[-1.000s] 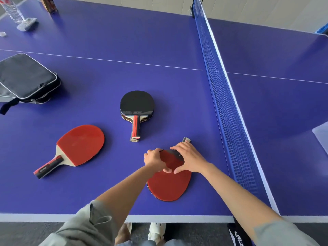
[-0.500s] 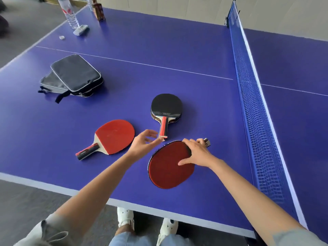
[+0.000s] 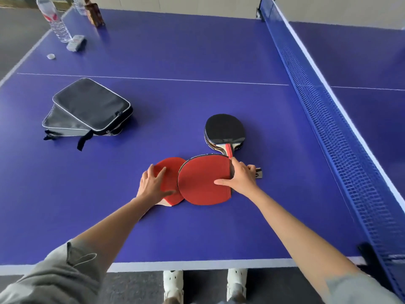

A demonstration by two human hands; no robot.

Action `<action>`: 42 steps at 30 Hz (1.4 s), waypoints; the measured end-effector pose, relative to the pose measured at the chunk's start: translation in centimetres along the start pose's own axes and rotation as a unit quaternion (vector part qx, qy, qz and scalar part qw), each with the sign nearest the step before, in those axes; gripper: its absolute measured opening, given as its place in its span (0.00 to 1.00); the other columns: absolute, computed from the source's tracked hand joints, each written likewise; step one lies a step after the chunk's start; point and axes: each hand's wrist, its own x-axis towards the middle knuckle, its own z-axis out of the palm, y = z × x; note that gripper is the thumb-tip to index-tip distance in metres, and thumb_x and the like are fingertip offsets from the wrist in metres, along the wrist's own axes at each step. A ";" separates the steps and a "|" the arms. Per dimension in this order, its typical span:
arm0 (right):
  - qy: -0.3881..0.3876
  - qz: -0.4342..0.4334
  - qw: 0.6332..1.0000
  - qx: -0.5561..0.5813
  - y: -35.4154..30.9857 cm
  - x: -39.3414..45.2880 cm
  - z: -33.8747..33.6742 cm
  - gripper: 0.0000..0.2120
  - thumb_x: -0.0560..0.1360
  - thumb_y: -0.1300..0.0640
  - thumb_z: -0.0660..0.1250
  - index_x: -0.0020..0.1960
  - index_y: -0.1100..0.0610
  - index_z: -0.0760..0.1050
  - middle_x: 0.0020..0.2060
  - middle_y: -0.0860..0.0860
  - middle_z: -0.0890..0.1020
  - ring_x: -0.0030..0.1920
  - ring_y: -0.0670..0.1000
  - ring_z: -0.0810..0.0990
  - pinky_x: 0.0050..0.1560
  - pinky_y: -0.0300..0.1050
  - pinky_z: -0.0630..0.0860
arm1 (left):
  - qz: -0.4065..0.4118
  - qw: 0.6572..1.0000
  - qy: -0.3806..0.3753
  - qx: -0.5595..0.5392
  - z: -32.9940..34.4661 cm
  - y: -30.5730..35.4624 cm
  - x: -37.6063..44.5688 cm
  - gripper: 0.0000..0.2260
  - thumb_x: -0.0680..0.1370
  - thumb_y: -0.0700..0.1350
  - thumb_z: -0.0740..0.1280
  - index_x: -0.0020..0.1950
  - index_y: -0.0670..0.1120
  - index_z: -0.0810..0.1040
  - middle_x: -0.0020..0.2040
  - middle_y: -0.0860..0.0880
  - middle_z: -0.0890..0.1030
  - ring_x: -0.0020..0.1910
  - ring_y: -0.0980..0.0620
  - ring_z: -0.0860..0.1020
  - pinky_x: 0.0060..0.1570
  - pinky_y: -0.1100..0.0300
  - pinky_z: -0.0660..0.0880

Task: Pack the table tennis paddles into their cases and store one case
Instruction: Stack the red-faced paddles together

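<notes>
Both forearms reach out over the blue desk [image 3: 153,227]. The left hand [image 3: 153,185] lies spread, fingers flat on a red paddle [image 3: 169,172]. The right hand [image 3: 242,177] grips the neck of a second red paddle [image 3: 203,181], thumb pressed on the rubber, whose edge overlaps the first. Behind them rests a black-faced stack (how many paddles it holds I cannot tell) [image 3: 224,130]. Two black cases [image 3: 87,108], one lying on the other, sit well apart to the left.
</notes>
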 end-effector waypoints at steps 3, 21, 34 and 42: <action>0.026 0.044 0.998 0.024 -1.7 -0.7 1.0 0.41 0.60 0.33 0.73 0.64 0.54 0.66 0.53 0.56 0.79 0.54 0.60 0.73 0.55 0.50 0.61 | 0.040 0.999 -0.013 0.019 -0.2 -1.2 -0.3 0.49 0.63 0.64 0.74 0.76 0.55 0.53 0.77 0.44 0.48 0.73 0.39 0.52 0.72 0.45 0.56; 0.092 0.253 0.917 0.294 -6.1 -1.1 4.3 0.28 0.64 0.35 0.71 0.55 0.53 0.71 0.52 0.46 0.81 0.55 0.53 0.79 0.54 0.52 0.75 | -0.081 0.993 0.066 -0.060 0.8 3.1 4.6 0.50 0.65 0.59 0.74 0.77 0.45 0.49 0.76 0.38 0.46 0.71 0.37 0.54 0.72 0.49 0.55; 0.074 0.242 0.869 0.426 -11.0 9.4 4.9 0.28 0.69 0.37 0.68 0.58 0.57 0.71 0.53 0.49 0.81 0.54 0.54 0.79 0.58 0.55 0.75 | -0.165 0.982 0.093 -0.024 -0.9 4.8 12.8 0.42 0.71 0.57 0.66 0.76 0.44 0.47 0.75 0.35 0.46 0.68 0.36 0.58 0.68 0.50 0.60; 0.084 0.292 0.823 0.480 -13.9 12.3 6.8 0.26 0.73 0.43 0.67 0.63 0.58 0.65 0.58 0.51 0.78 0.57 0.55 0.77 0.55 0.49 0.71 | -0.074 0.967 0.086 -0.227 -2.5 0.6 12.3 0.53 0.63 0.64 0.75 0.77 0.48 0.48 0.78 0.46 0.49 0.72 0.47 0.51 0.68 0.51 0.60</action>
